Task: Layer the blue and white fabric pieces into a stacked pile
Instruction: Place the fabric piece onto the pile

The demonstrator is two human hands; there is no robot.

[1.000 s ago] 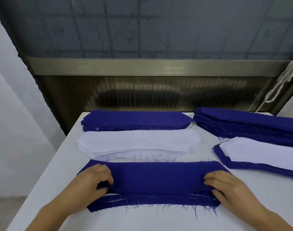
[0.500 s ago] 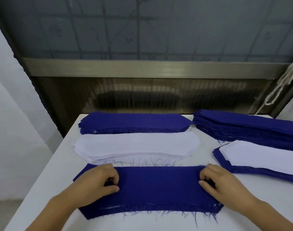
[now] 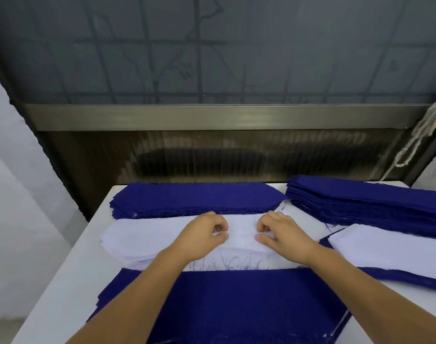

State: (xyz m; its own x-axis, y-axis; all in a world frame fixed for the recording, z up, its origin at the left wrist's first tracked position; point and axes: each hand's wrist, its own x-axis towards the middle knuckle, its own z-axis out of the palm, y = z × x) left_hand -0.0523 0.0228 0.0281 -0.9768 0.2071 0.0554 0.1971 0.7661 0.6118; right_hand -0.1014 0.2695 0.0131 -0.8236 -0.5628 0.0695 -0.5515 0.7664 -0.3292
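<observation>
- Left hand and right hand sit close together on the white fabric stack, fingers curled, thumb and fingertips pinching its top sheet.
- Blue layered pile lies under both forearms, nearer the person than the hands.
- Blue stack just beyond the hands.
- Second blue stack and a white-topped pile right of the right hand.
</observation>
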